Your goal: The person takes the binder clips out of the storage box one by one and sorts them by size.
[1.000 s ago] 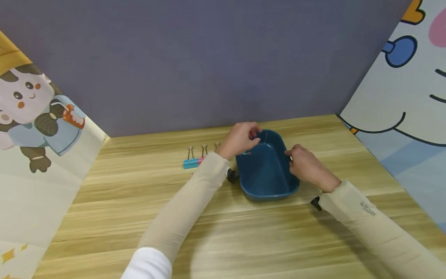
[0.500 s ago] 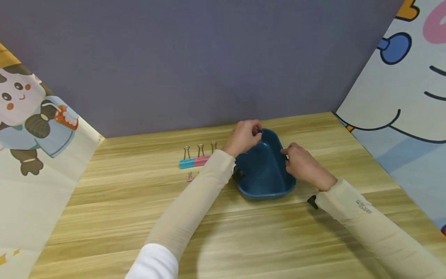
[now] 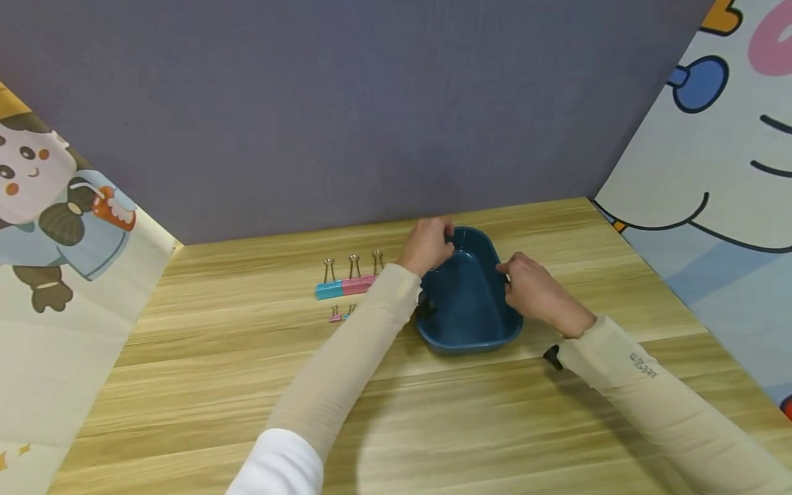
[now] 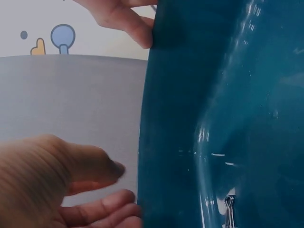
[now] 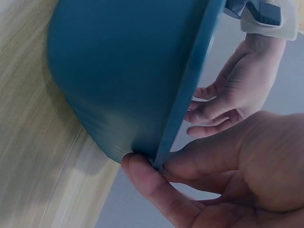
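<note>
A dark blue plastic bin (image 3: 467, 309) stands on the wooden table between both hands. My right hand (image 3: 535, 289) pinches its right rim, thumb inside and fingers outside, as the right wrist view shows. At the far left part of the rim is my left hand (image 3: 427, 244), its fingers loosely bent. Nothing shows between that thumb and the fingers (image 4: 102, 209) in the left wrist view. Inside the bin lies a binder clip, of which the silver handle (image 4: 230, 209) shows. Left of the bin, a blue binder clip (image 3: 328, 290) and a pink binder clip (image 3: 355, 284) stand in a row.
In front of that row sit a small pink clip (image 3: 335, 318) and a small blue clip (image 3: 348, 316). The left sleeve (image 3: 355, 350) hides part of both rows. A grey panel (image 3: 371, 117) rises behind the table (image 3: 216, 371), with printed walls at both sides.
My left hand has shifted slightly across the bin's far left rim. The head view has turned a little, so more clips show beside the sleeve. My right hand keeps its pinch on the rim.
</note>
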Tool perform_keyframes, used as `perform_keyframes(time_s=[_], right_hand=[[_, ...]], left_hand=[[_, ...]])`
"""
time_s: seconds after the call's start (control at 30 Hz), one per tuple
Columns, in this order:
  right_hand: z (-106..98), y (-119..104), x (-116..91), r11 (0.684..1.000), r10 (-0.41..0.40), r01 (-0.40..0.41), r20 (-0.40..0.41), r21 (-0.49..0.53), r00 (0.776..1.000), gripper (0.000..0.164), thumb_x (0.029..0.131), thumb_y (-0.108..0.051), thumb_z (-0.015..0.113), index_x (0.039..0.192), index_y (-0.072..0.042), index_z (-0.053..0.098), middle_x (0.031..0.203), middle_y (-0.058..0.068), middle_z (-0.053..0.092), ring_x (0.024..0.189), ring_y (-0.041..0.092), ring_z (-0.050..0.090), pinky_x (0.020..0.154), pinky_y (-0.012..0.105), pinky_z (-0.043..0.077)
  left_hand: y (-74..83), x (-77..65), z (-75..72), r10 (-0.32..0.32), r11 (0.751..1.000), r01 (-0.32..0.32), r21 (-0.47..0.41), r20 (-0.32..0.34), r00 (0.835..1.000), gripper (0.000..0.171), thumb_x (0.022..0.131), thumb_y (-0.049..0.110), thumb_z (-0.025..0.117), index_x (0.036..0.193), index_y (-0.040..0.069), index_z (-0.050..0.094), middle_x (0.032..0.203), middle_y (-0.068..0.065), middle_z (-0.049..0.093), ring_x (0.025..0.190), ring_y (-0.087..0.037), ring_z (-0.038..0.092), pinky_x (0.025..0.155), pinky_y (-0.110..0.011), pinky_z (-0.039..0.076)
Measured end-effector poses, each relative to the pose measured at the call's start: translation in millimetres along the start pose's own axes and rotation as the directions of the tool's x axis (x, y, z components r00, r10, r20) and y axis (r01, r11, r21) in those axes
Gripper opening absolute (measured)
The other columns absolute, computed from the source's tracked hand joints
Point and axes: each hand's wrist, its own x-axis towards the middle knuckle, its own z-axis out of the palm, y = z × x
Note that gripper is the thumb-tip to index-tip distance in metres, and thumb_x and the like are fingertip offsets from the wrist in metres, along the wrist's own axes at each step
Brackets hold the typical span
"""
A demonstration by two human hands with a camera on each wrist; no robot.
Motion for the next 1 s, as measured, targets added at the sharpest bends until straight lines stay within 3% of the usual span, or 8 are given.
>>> perform_keyframes(time_s=[0.27, 0.4, 0.6, 0.77, 0.87, 1.0], right_hand=[[0, 1, 0, 1.0, 0.01, -0.01, 0.013, 0.005, 1.0, 0.04, 0.085, 0.008, 0.052, 0.123, 0.017, 0.051, 0.115, 0.031, 0.048, 0.1, 0.039, 0.054, 0.082, 0.044, 0.046], [0, 1, 0, 1.0, 0.01, -0.01, 0.017, 0.0, 1.0, 0.04, 0.085, 0.007, 0.051, 0.124, 0.017, 0.05, 0.115, 0.031, 0.048, 0.1, 0.039, 0.054, 0.083, 0.045, 0.046], [-1, 1, 0, 1.0, 0.0, 0.0, 0.01, -0.003, 1.0, 0.04, 0.085, 0.007, 0.052, 0.124, 0.017, 0.05, 0.115, 0.031, 0.049, 0.101, 0.039, 0.054, 0.084, 0.045, 0.047], [-1, 1, -1, 1.0, -0.014, 0.014, 0.003, 0.006, 1.0, 0.04, 0.084, 0.008, 0.052, 0.123, 0.017, 0.051, 0.114, 0.031, 0.049, 0.099, 0.039, 0.055, 0.082, 0.045, 0.047], [-1, 1, -1, 1.0, -0.015, 0.015, 0.005, 0.015, 1.0, 0.04, 0.084, 0.008, 0.052, 0.123, 0.017, 0.051, 0.114, 0.031, 0.049, 0.097, 0.037, 0.055, 0.081, 0.044, 0.047], [-1, 0, -1, 1.0, -0.014, 0.014, 0.004, 0.023, 1.0, 0.04, 0.084, 0.008, 0.053, 0.123, 0.017, 0.051, 0.113, 0.031, 0.049, 0.096, 0.036, 0.056, 0.08, 0.043, 0.047]], left_hand=[[-2.0, -0.9, 12.9, -0.085, 0.995, 0.077, 0.062, 0.129, 0.988, 0.024, 0.087, 0.012, 0.065, 0.111, 0.011, 0.063, 0.111, -0.005, 0.06, 0.089, -0.02, 0.057, 0.072, -0.031, 0.048], [-4.0, -3.0, 17.2, -0.098, 0.989, 0.076, 0.125, 0.178, 0.979, 0.026, 0.089, 0.01, 0.062, 0.115, 0.011, 0.063, 0.116, -0.005, 0.06, 0.091, -0.021, 0.058, 0.075, -0.031, 0.048], [-6.4, -4.9, 19.7, -0.074, 0.987, 0.044, 0.156, 0.19, 0.979, 0.025, 0.088, 0.008, 0.064, 0.113, 0.009, 0.065, 0.111, -0.006, 0.063, 0.09, -0.021, 0.06, 0.076, -0.031, 0.049], [-6.7, -5.4, 22.5, -0.087, 0.977, 0.05, 0.206, 0.175, 0.981, 0.009, 0.089, 0.006, 0.061, 0.095, 0.008, 0.068, 0.089, -0.007, 0.065, 0.07, -0.019, 0.057, 0.061, -0.03, 0.046], [-4.6, -5.9, 25.6, -0.11, 0.959, 0.058, 0.277, 0.177, 0.978, 0.012, 0.092, 0.008, 0.057, 0.096, 0.008, 0.068, 0.086, -0.009, 0.064, 0.067, -0.02, 0.057, 0.056, -0.031, 0.046], [-1.8, -5.9, 30.1, -0.146, 0.921, 0.072, 0.383, 0.167, 0.975, 0.021, 0.096, 0.012, 0.052, 0.109, 0.011, 0.068, 0.101, -0.011, 0.066, 0.083, -0.027, 0.062, 0.066, -0.037, 0.053]])
